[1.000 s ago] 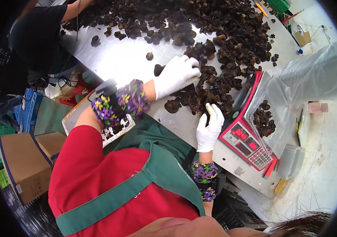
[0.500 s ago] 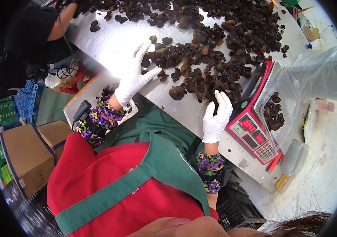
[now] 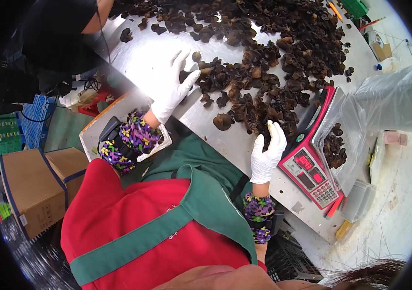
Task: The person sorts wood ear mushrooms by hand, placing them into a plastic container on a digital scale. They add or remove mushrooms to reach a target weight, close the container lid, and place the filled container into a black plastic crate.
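Note:
Dark brown wood ear mushrooms (image 3: 264, 79) lie in a loose heap on the metal table. My left hand (image 3: 171, 92), in a white glove, hovers at the heap's left edge with its fingers spread and nothing visible in them. At the near edge of the heap, my right hand (image 3: 267, 153), also gloved, has thumb and forefinger apart; I see nothing held there. Just right of it stands a red digital scale (image 3: 310, 174) with lit red digits. A clear plastic tub (image 3: 343, 157) on the scale holds some wood ear pieces (image 3: 335, 147).
A white box (image 3: 92, 137) stands below my left forearm, beside the table edge. Cardboard boxes (image 3: 34, 188) are at the left. A co-worker's arm (image 3: 97, 17) reaches in at the upper left. Another clear container (image 3: 358, 200) lies right of the scale.
The view has shifted slightly, so the table appears lower and farther right. My left hand has drawn a little away from the nearest pieces. My right hand stays nearly in place by the heap.

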`<state>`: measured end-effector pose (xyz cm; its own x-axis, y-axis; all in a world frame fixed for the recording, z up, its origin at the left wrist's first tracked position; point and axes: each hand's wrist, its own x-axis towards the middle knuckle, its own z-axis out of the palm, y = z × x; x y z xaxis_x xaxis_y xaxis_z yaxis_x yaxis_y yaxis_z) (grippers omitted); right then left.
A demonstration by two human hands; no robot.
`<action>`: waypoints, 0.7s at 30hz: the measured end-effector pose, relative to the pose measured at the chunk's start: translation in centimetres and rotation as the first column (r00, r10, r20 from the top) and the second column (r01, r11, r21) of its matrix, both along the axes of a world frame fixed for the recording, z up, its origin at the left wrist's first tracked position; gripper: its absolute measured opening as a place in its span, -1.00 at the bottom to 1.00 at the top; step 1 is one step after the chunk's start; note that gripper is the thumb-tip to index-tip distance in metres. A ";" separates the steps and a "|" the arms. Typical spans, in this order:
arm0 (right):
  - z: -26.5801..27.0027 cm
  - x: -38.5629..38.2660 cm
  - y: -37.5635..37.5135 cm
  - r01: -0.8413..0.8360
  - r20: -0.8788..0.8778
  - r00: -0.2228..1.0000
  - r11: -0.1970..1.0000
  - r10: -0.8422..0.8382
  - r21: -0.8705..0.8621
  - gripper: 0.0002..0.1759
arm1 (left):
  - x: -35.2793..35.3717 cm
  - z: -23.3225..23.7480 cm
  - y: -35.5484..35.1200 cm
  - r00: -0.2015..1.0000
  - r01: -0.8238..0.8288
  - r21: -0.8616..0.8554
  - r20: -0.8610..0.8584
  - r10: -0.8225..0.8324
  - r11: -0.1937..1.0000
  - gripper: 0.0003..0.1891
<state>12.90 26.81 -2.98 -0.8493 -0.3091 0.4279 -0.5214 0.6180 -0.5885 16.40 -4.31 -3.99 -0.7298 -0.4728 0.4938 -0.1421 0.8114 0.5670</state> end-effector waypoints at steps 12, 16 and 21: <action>0.1 0.4 0.0 -0.052 0.020 0.998 0.998 0.051 0.044 -0.21 | -0.2 2.4 5.7 0.869 0.444 0.238 0.121 -0.480 0.864 -0.14; 0.5 1.2 0.8 0.021 0.052 0.998 0.999 -0.023 0.044 -0.25 | 1.5 1.8 6.9 0.838 0.505 0.052 0.210 -0.504 0.862 0.07; 0.0 2.8 1.2 -0.014 0.017 1.000 1.000 0.014 -0.015 -0.36 | -0.6 3.2 8.0 0.832 0.478 -0.141 0.389 -0.396 0.867 -0.03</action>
